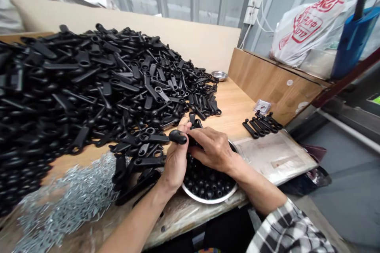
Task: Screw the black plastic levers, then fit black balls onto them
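Note:
My left hand (175, 162) grips a black plastic lever handle (178, 137), its rounded end sticking out to the left of my right hand. My right hand (211, 150) sits just beside it, its fingers closed on a dark part (192, 140) that is mostly hidden. Below both hands stands a steel bowl (209, 199) filled with small round black pieces (206, 184). A large heap of black plastic lever handles (89, 87) spreads across the left of the table, its nearest pieces touching my left hand's side. Loose silver metal pins (69, 195) lie in a heap at the front left.
The wooden table (234, 104) has a small row of black handles (261, 124), a small clear packet (262, 106) and a paper-covered board (274, 158) at right. A small steel dish (219, 75) stands behind the heap, against a beige board (166, 35).

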Available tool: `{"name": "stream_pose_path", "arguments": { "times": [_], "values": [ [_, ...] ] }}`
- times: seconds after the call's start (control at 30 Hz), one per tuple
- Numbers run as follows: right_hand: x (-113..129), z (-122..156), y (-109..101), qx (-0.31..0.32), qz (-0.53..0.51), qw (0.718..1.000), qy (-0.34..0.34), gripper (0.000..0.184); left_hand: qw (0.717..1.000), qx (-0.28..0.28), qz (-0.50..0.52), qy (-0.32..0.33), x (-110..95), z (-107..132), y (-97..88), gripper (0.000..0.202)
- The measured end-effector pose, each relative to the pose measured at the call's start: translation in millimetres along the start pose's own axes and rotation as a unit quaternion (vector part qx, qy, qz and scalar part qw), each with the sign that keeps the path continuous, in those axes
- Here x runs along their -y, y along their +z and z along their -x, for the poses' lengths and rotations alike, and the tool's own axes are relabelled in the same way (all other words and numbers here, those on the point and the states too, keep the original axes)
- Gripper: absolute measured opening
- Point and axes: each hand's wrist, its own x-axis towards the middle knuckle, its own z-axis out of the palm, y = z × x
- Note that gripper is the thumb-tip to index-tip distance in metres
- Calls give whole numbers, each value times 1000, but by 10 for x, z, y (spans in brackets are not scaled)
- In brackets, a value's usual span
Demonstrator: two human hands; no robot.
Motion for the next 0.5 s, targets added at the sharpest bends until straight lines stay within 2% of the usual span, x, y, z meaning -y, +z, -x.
{"name": "stream_pose_path", "arguments": {
  "times": [0.07, 0.1, 0.17, 0.2, 0.23, 0.27, 0.33, 0.4, 0.43, 0.5],
  "values": [
    [-50, -20, -35, -4, 39, 999, 3, 28, 999, 28, -23, -1, -17, 27, 15, 55],
    [-110, -34, -87, 1, 65, 997, 32, 26, 998, 39, -51, -5, -32, 25, 1, 56],
    [-313, -52, -249, 30, 148, 976, 158, 25, 986, 55, -154, -11, -68, -14, -76, 58],
    [-450, -50, -348, 54, 198, 948, 244, 27, 972, 56, -228, -6, -85, -50, -137, 57],
    [-601, -36, -447, 91, 249, 906, 330, 30, 949, 57, -311, 2, -99, -95, -208, 54],
    [-759, -10, -536, 154, 284, 858, 399, 34, 915, 56, -400, 9, -110, -145, -285, 49],
    [-1055, 75, -653, 202, 295, 818, 450, 30, 819, 65, -570, -1, -122, -244, -439, 43],
    [-1280, 185, -672, 240, 288, 791, 483, 26, 721, 93, -684, -57, -123, -325, -570, 41],
    [-1360, 240, -653, 256, 284, 779, 498, 26, 685, 107, -716, -88, -122, -354, -620, 41],
    [-1463, 330, -593, 277, 281, 757, 521, 29, 646, 127, -742, -128, -117, -390, -687, 39]
  ]
}}
